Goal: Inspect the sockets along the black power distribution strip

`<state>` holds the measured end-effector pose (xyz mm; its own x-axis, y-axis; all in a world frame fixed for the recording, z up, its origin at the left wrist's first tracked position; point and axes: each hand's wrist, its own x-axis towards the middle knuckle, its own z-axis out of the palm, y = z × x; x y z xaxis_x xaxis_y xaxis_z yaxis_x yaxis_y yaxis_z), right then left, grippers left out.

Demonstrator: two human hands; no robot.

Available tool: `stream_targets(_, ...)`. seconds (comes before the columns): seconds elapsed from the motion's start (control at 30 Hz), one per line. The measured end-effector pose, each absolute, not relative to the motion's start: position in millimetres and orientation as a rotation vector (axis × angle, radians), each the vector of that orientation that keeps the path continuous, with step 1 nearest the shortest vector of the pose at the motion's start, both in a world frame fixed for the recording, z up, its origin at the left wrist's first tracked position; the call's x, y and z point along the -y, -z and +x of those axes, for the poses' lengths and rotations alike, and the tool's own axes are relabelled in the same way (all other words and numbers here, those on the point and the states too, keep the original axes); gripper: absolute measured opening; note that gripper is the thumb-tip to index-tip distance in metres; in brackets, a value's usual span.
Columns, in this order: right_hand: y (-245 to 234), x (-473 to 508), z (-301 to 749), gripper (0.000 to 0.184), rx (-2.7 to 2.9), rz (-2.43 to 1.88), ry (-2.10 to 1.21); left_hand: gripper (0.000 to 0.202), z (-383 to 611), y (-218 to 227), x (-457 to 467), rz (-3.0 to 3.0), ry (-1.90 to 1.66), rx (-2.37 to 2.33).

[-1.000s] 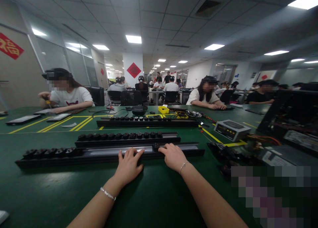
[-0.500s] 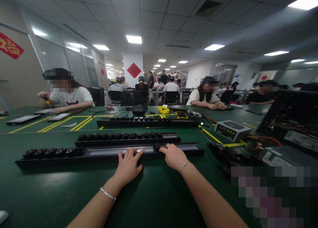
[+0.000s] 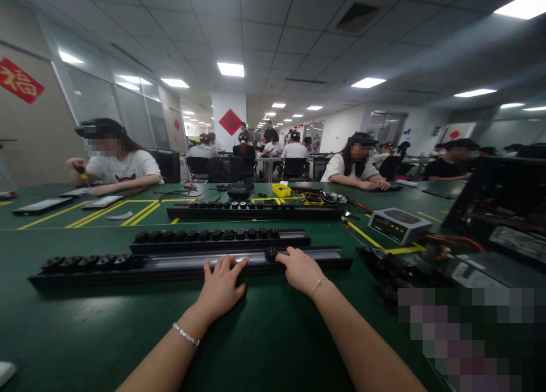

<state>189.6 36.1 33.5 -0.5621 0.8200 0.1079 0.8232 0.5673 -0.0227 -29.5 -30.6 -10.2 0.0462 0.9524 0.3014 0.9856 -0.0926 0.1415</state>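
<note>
A long black track rail (image 3: 183, 277) lies across the green table in front of me. Several black socket-like modules (image 3: 104, 261) sit in a row at its left end. My left hand (image 3: 222, 283) rests on the rail's near edge, fingers spread, holding nothing. At the right part of the rail stands a single black socket-like module (image 3: 272, 254). My right hand (image 3: 301, 271) is at its right side, with bent fingers closed on it; the thumb is hidden.
Behind lie a shorter rail (image 3: 219, 246) with a row of modules and a third rail (image 3: 315, 213). On the right are a power supply unit (image 3: 398, 227), cables and an open computer case (image 3: 503, 210). A yellow box (image 3: 281, 190) stands farther back. Co-workers sit across the table.
Both my hands stay in nearly the same place on the rail. The view has shifted very slightly.
</note>
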Motion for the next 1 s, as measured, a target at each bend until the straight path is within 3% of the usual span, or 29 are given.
stream_targets(0.5, -36.2, -35.2, 195.6, 0.034, 2.662, -1.387, 0.202, 0.059, -28.3, 10.1, 30.5, -2.189, 0.492, 2.054)
stream_targets(1.0, -40.8, -32.3, 195.4, 0.037, 2.68, -1.465, 0.179, 0.059, -28.2, 7.7, 31.5, -2.2, 0.455, 2.078)
